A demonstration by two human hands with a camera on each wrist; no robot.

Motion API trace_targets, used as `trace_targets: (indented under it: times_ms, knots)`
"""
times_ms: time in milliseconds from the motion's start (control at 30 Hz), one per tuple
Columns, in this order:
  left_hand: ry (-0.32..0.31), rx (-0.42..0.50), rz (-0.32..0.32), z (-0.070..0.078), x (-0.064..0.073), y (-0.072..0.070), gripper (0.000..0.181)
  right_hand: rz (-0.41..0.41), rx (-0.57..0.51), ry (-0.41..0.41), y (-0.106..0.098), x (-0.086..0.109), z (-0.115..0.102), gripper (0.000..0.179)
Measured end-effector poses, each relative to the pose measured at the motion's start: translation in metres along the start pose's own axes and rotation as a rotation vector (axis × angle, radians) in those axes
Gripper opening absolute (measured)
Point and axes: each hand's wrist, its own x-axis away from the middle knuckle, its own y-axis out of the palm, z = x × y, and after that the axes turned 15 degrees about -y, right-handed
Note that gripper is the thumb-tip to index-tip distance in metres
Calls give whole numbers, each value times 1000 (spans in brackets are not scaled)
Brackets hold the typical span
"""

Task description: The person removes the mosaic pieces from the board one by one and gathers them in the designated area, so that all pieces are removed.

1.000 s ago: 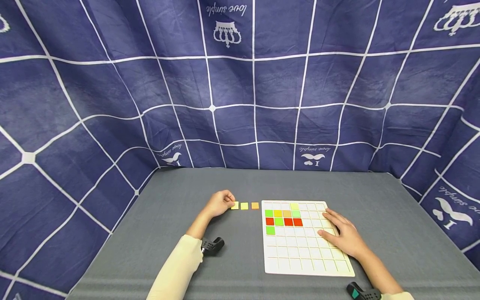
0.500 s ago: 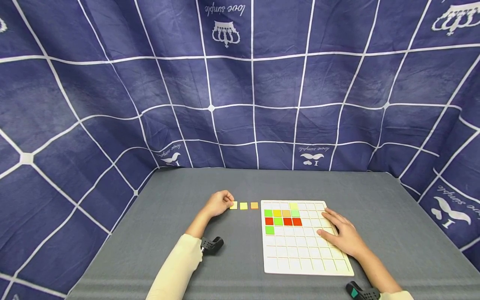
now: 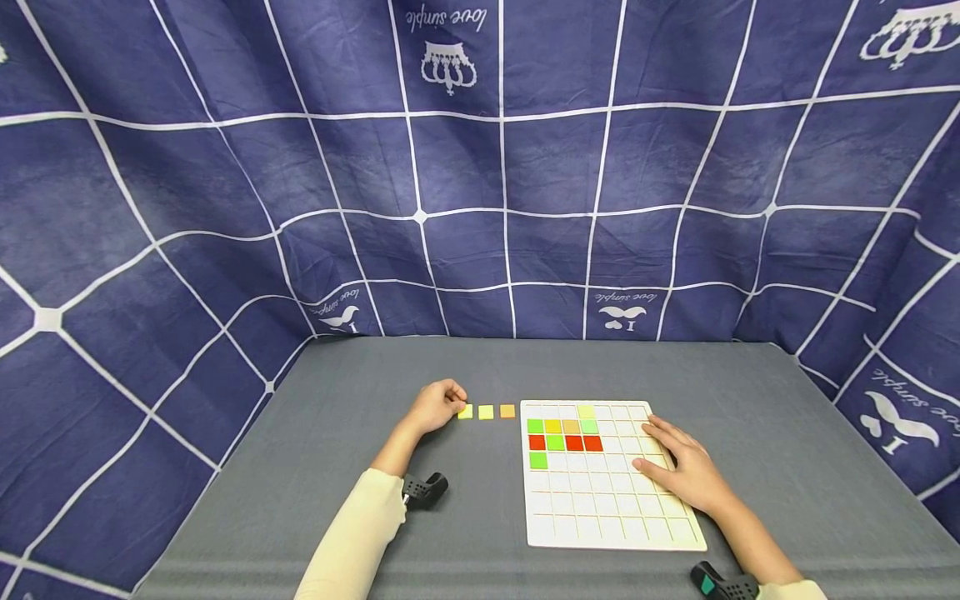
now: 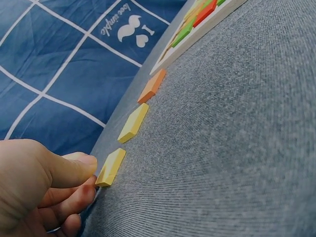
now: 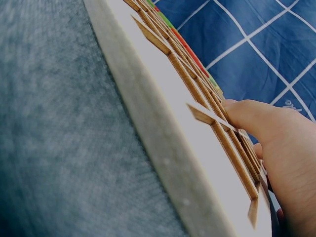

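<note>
In the head view my left hand (image 3: pixel 435 407) is at the left end of a short row of tiles on the grey cloth. Its thumb and fingertips pinch the left edge of a yellow square tile (image 4: pixel 111 168), which lies flat. A second yellow tile (image 4: pixel 133 123) and an orange tile (image 4: pixel 152 86) follow to its right, spaced apart. My right hand (image 3: pixel 686 471) rests on the right edge of a white gridded board (image 3: pixel 615 529), thumb over the squares and fingers spread along the rim. Part of that hand is out of the right wrist view.
Several coloured tiles fill squares in the board's upper left, among them a red tile (image 3: pixel 573 443), a green tile (image 3: pixel 537 460) and a pale yellow tile (image 3: pixel 587 412). Grey cloth (image 3: pixel 375 367) covers the table. Behind it hangs a blue curtain (image 3: pixel 465 250) with white lines.
The head view has drifted very slightly. Both hands, the tiles and the board keep their places relative to one another.
</note>
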Motion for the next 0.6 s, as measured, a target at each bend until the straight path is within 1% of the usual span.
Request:
trace_targets:
  times_ms: [167,300,600]
  knots:
    - [3,6,5,2,-1,-1,7,9,2,-9,0,0,0,65]
    - [2,3,-4,7,-2,0,6,3,0,-2,0,0,0,65]
    - [-15,12,-52,20,-3,10,5,3,4,-4,1,0,2,66]
